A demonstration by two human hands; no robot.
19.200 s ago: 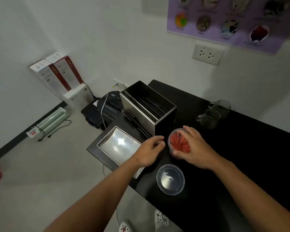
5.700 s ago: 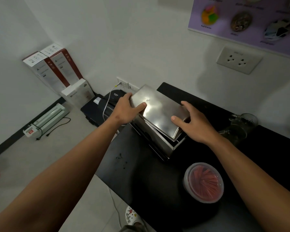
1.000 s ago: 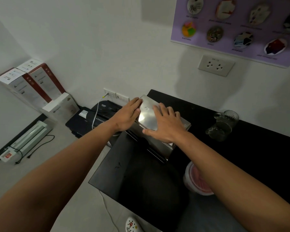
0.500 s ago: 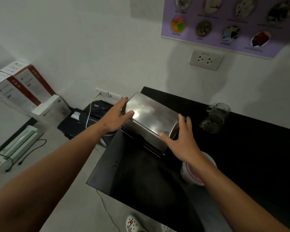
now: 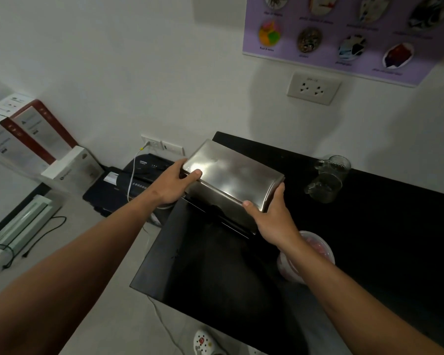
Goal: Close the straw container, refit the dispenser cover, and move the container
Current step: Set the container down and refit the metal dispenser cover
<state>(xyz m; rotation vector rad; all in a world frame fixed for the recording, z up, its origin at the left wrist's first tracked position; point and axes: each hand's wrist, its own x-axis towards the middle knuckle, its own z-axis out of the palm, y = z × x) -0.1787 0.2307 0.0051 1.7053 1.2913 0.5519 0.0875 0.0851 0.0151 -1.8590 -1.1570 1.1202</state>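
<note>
A steel straw dispenser [image 5: 217,204] stands near the back left of the black table [image 5: 215,272], with its shiny metal cover [image 5: 231,172] sitting on top. My left hand [image 5: 176,183] grips the cover's left end, thumb on top. My right hand [image 5: 269,216] holds the cover's right front corner, fingers wrapped over its end. The round clear container [image 5: 318,248] of red straws, lid on, stands on the table to the right, partly hidden under my right forearm.
Two glass cups [image 5: 327,179] stand at the back right of the table. On the floor to the left lie a black machine [image 5: 136,180], stacked boxes [image 5: 31,139] and a laminator [image 5: 18,229]. A wall socket [image 5: 313,88] is above the table.
My right hand slid off the top of the cover to its right front corner. My left hand stayed on the left end. The camera tilted slightly.
</note>
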